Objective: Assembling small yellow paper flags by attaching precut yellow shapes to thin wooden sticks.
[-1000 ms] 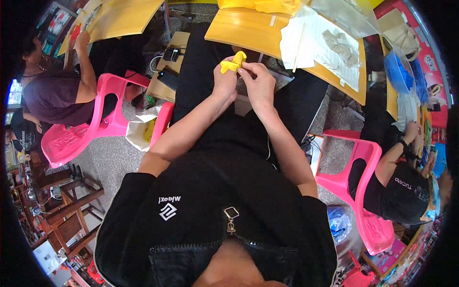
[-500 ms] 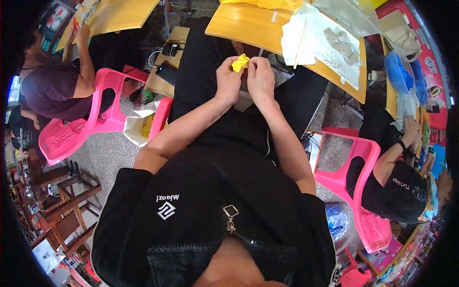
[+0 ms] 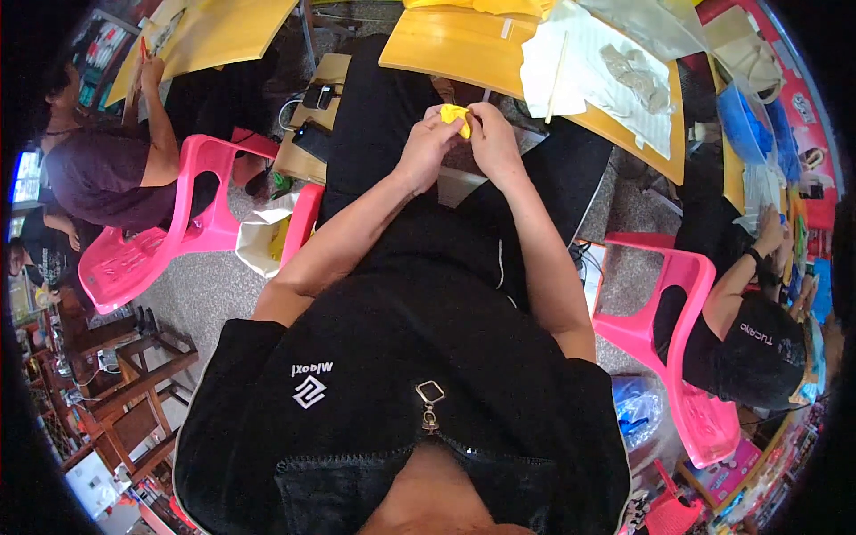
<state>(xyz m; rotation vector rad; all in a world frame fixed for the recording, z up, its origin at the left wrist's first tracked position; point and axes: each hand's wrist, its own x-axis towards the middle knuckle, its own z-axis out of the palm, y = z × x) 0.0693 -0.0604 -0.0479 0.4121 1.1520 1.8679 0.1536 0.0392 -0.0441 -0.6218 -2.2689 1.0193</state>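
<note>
A small, crumpled yellow piece of soft material [image 3: 456,117] is held up above my lap, in front of the table's near edge. My left hand [image 3: 427,150] pinches it from the left, with thumb and fingers closed against it. From the other side my right hand [image 3: 493,143] grips its right edge, fingers curled and partly hiding it. I cannot tell whether it is cloth or thin film. Both forearms reach forward over my dark clothes.
Ahead is a wooden table [image 3: 455,49] with yellow material [image 3: 481,7], white sheets [image 3: 553,67], a thin stick [image 3: 558,78] and a greyish crumpled piece [image 3: 635,78]. People sit on pink chairs at left [image 3: 189,192] and right [image 3: 691,330]. A white bag [image 3: 260,241] stands at my left.
The yellow piece has turned and looks smoother and rounder, where before it had pointed folds. My fingers have shifted on it, and my right hand covers more of its edge.
</note>
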